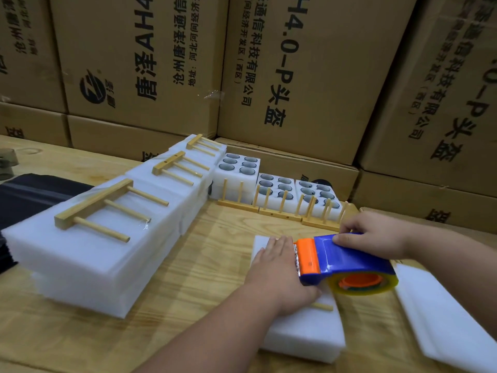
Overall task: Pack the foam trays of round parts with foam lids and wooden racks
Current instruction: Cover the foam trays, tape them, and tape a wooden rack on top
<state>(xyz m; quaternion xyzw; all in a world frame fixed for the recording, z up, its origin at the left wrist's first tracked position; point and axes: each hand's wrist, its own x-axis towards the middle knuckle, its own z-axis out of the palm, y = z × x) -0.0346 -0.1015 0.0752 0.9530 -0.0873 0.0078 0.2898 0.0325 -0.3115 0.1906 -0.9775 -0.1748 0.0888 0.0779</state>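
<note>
A white foam pack [301, 332] lies on the table in front of me, with a wooden peg [322, 307] of a rack showing on top of it. My left hand [277, 267] presses flat on this pack. My right hand [376, 238] grips a blue and orange tape dispenser [347, 261] that sits on the pack, its tape roll [361, 284] toward me. Three open foam trays of round parts [277, 189] stand at the back, each with an upright wooden rack [279, 210] in front. Closed packs [88, 251] with wooden racks [102, 208] on top line the left.
Loose foam lids [446, 319] lie at the right on the wooden table [204, 265]. Stacked cardboard boxes [295, 76] wall off the back. Dark cloth [32, 195] covers the far left of the table.
</note>
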